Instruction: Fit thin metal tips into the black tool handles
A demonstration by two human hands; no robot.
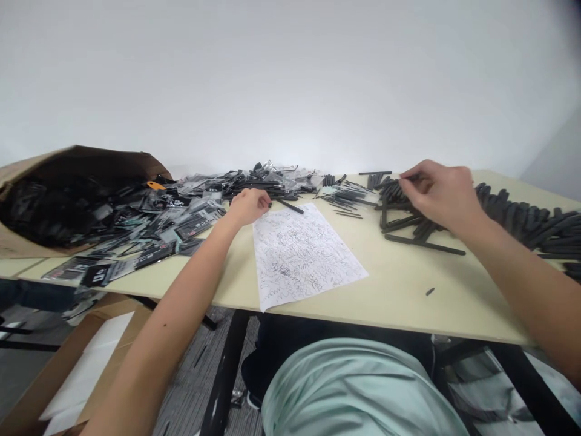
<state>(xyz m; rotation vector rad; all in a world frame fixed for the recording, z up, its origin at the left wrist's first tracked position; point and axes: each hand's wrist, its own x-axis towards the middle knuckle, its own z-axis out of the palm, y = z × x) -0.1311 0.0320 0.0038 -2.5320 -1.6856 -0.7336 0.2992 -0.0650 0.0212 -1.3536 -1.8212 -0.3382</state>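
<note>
At the far left corner of a scribbled paper sheet [308, 257], my left hand [249, 206] is closed, with a small dark end showing at its fingertips. A single black pen [290, 206] lies just right of that hand, across the sheet's top edge. My right hand [440, 191] pinches a dark piece that looks like a black pen, mostly covered by the fingers. It is above the near end of a large heap of black pens [517, 215]. Thin dark refills or sticks [349, 197] lie between the two hands.
An open cardboard box [27, 248] on its side spills black plastic packets [149, 248] over the table's left. More packets [267, 178] line the back by the wall. A small dark piece [430, 292] lies near the front edge. Another carton [97, 312] stands below.
</note>
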